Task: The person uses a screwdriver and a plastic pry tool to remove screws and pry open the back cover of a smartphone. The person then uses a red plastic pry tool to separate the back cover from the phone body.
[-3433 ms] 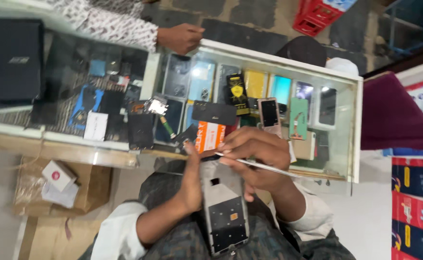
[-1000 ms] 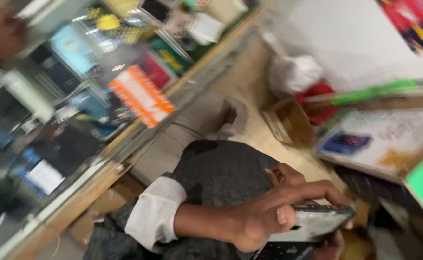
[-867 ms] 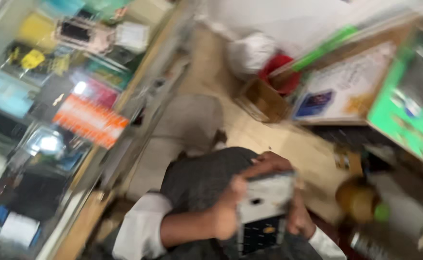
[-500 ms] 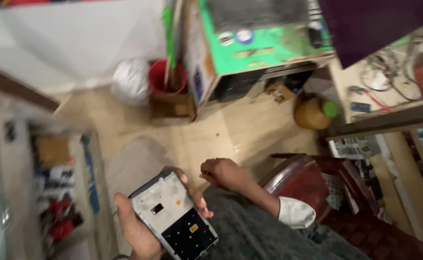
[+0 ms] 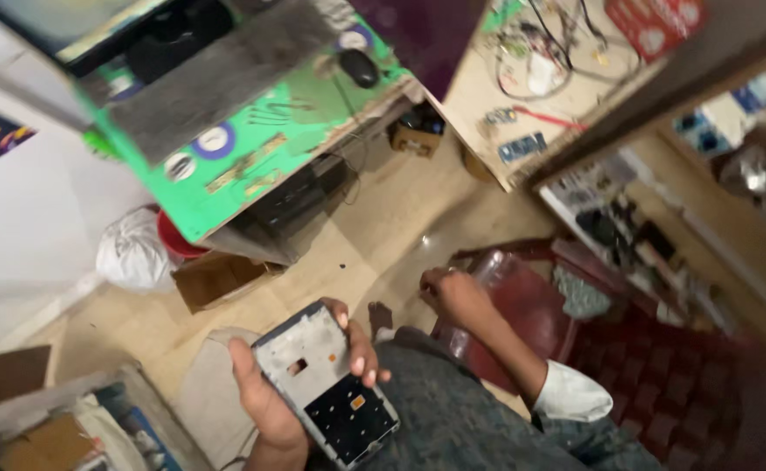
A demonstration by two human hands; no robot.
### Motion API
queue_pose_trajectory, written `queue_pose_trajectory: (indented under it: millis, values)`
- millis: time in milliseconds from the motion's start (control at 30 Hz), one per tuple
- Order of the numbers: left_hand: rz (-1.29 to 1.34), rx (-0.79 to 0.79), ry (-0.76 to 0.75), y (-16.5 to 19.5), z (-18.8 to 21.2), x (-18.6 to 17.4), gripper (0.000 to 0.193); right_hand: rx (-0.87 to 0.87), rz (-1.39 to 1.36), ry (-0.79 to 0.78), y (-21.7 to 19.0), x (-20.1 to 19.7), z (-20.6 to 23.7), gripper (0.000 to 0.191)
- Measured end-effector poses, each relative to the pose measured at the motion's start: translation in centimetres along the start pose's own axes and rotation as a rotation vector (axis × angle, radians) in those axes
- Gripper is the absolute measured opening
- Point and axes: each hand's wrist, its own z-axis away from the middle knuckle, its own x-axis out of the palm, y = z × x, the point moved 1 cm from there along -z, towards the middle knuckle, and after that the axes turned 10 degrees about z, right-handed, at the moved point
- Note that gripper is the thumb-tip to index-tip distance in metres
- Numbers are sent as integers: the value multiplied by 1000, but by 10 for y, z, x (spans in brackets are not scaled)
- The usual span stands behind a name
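Your view has swung off the glass counter from a few seconds back and now looks down at the floor [image 5: 400, 235] beside you. Half a second ago the green desk was at top centre; now the green desk [image 5: 252, 148] fills the top left, a mouse [image 5: 359, 67] near its right edge, and a beige bench [image 5: 557, 96] with loose wires runs along the top right. A dark red plastic chair [image 5: 653, 349] takes the lower right corner of the floor area. A white bag [image 5: 130, 255] and a cardboard box [image 5: 217, 279] sit on the floor under the desk's lower edge.

Your left hand [image 5: 269, 401] is clenched round the phone frame [image 5: 326, 384], thumb on its left edge, fingertips wrapped over its right edge, inner side facing up. The frame stays at bottom centre, over your lap, as it did a moment ago.

Your right hand [image 5: 452, 292] is off the frame now, loosely closed at the chair's near edge; can't tell if it pinches anything small. So the frame work looks paused: one hand just carries it, the other is busy at the chair.
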Motion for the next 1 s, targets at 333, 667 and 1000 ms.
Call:
queue_pose_trajectory:
  millis: [333, 667, 1000]
  values:
    - [101, -298, -25, -21, -116, 14, 98, 365, -155, 103, 78, 16, 12, 23]
    - [60, -493, -17, -10, -201, 18, 102, 456, 52, 647, 252, -65, -101, 24]
    - [156, -200, 56, -9, -214, 17, 104, 213, 431, 492, 335, -71, -177, 18]
